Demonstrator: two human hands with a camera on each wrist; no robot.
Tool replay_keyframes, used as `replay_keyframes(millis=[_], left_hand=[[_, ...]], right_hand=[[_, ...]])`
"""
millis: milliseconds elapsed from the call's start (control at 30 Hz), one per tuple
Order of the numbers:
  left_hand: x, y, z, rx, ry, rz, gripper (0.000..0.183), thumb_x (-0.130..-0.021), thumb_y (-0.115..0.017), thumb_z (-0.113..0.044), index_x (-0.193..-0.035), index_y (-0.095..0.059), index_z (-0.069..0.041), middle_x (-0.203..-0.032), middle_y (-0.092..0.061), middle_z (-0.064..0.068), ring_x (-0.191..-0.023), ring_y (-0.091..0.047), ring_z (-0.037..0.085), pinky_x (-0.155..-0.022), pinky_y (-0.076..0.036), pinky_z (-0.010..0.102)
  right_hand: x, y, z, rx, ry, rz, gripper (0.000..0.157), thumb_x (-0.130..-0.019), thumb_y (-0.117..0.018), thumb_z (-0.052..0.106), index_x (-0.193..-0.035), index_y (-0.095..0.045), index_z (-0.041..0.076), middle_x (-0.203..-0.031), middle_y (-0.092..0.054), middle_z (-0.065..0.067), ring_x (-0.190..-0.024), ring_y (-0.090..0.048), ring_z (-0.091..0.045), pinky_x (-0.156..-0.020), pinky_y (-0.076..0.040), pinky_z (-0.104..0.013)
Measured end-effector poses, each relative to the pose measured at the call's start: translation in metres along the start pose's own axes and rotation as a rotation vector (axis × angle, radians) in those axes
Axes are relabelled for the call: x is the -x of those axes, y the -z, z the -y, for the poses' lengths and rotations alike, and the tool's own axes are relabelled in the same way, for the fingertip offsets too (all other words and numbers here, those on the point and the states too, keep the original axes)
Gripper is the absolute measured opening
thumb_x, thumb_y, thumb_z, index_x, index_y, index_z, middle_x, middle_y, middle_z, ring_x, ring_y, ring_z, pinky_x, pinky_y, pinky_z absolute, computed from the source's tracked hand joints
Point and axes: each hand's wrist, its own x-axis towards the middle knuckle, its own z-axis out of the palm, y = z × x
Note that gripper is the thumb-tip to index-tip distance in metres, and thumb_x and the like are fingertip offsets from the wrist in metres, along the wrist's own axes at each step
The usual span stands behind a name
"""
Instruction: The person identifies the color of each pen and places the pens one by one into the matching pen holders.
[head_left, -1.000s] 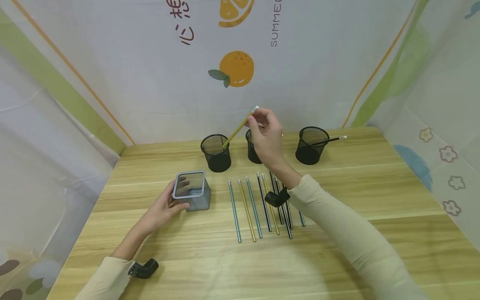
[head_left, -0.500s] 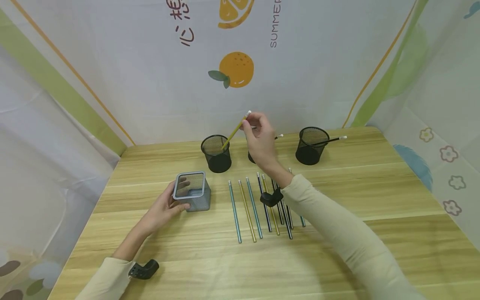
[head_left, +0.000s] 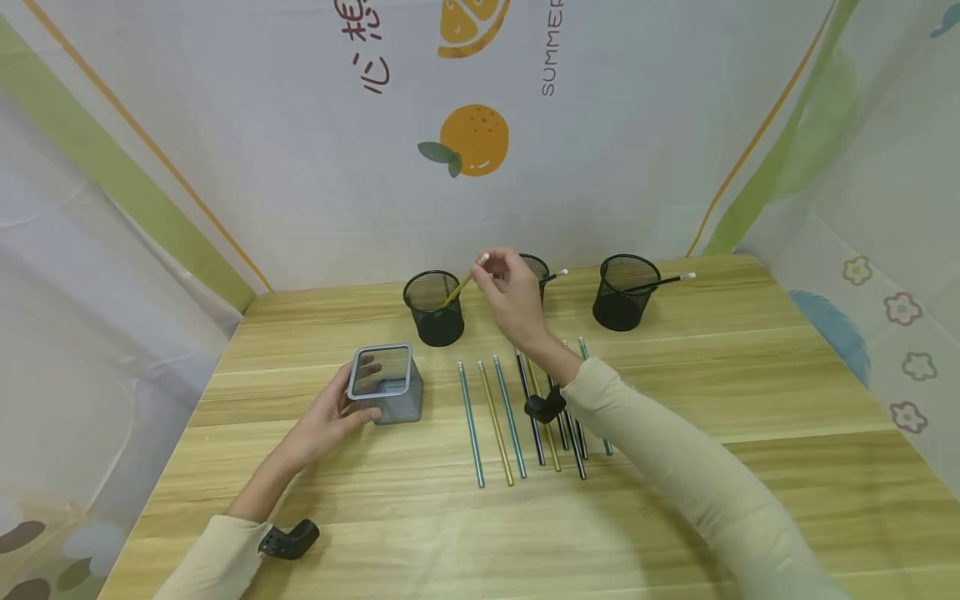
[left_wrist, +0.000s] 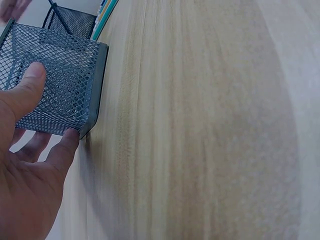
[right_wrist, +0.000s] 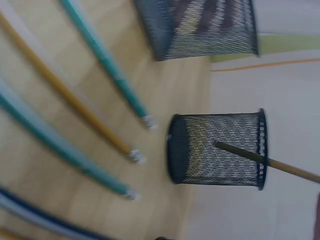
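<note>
My left hand point(head_left: 324, 423) holds the grey square mesh pen holder point(head_left: 401, 406), which stands upright on the table. In the left wrist view the thumb lies along one mesh side of this holder point(left_wrist: 65, 85) and the fingers reach around another. My right hand point(head_left: 516, 302) pinches a yellow pencil point(head_left: 462, 286) near its white eraser end. The pencil slants down into the leftmost round black mesh cup point(head_left: 439, 327). Seen from the right wrist, the lower part of the pencil point(right_wrist: 292, 169) is inside the cup point(right_wrist: 200, 170), above its bottom. Only an edge of the right hand shows there.
Behind the right hand stands a second black mesh cup point(head_left: 534, 268) with a dark pencil. A third cup point(head_left: 618, 310), at the right, holds a black pencil point(head_left: 663, 282). Several teal, gold and dark pencils point(head_left: 496, 425) lie on the wooden table point(head_left: 420, 533). A printed curtain point(head_left: 300, 192) hangs behind.
My right hand has moved left and down, lowering the yellow pencil further into the leftmost cup. The middle cup shows more now. My left hand and the square holder stay in place.
</note>
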Motion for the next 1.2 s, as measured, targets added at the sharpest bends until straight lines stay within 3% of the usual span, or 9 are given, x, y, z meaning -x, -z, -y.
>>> replay_keyframes(millis=[133, 400, 700, 1067, 1200], left_hand=[[-0.001, 0.0, 0.001, 0.005, 0.0, 0.003, 0.078, -0.093, -0.067, 0.009, -0.157, -0.022, 0.004, -0.154, -0.034, 0.03, -0.139, -0.036, 0.049, -0.108, -0.042, 0.032], [-0.001, 0.001, -0.001, -0.002, 0.008, 0.0, 0.078, -0.093, -0.067, 0.01, -0.157, -0.022, 0.003, -0.154, -0.034, 0.031, -0.139, -0.035, 0.05, -0.111, -0.038, 0.045], [-0.001, 0.001, -0.001, 0.001, 0.009, 0.002, 0.078, -0.093, -0.067, 0.01, -0.157, -0.023, 0.003, -0.154, -0.034, 0.031, -0.139, -0.035, 0.049, -0.11, -0.04, 0.037], [-0.001, 0.0, -0.001, -0.015, 0.014, -0.003, 0.078, -0.093, -0.067, 0.009, -0.157, -0.023, 0.002, -0.154, -0.034, 0.03, -0.138, -0.037, 0.05, -0.111, -0.037, 0.048], [-0.001, 0.0, -0.001, -0.008, 0.008, -0.001, 0.078, -0.093, -0.067, 0.01, -0.157, -0.022, 0.002, -0.154, -0.034, 0.031, -0.138, -0.037, 0.05, -0.11, -0.04, 0.041]], right_hand=[[0.012, 0.005, -0.003, 0.087, -0.132, 0.09, 0.039, -0.098, -0.072, 0.014, -0.126, -0.056, -0.008, -0.12, -0.06, -0.018, -0.111, -0.062, -0.026, -0.094, -0.055, -0.028], [0.028, 0.015, -0.002, 0.128, -0.254, 0.202, 0.049, -0.095, -0.076, 0.016, -0.132, -0.053, -0.008, -0.122, -0.058, -0.019, -0.114, -0.061, -0.033, -0.095, -0.055, -0.029], [0.038, 0.025, -0.002, 0.239, -0.278, 0.306, 0.037, -0.097, -0.074, 0.019, -0.121, -0.062, -0.005, -0.114, -0.066, -0.017, -0.101, -0.066, -0.025, -0.088, -0.058, -0.031], [0.046, 0.056, -0.005, 0.318, -0.338, 0.359, 0.026, -0.098, -0.073, 0.024, -0.109, -0.067, 0.001, -0.101, -0.068, -0.008, -0.093, -0.067, -0.022, -0.08, -0.059, -0.036], [0.049, 0.067, -0.005, 0.351, -0.355, 0.376, 0.025, -0.098, -0.072, 0.026, -0.108, -0.067, 0.003, -0.101, -0.068, -0.006, -0.093, -0.067, -0.021, -0.079, -0.059, -0.037]])
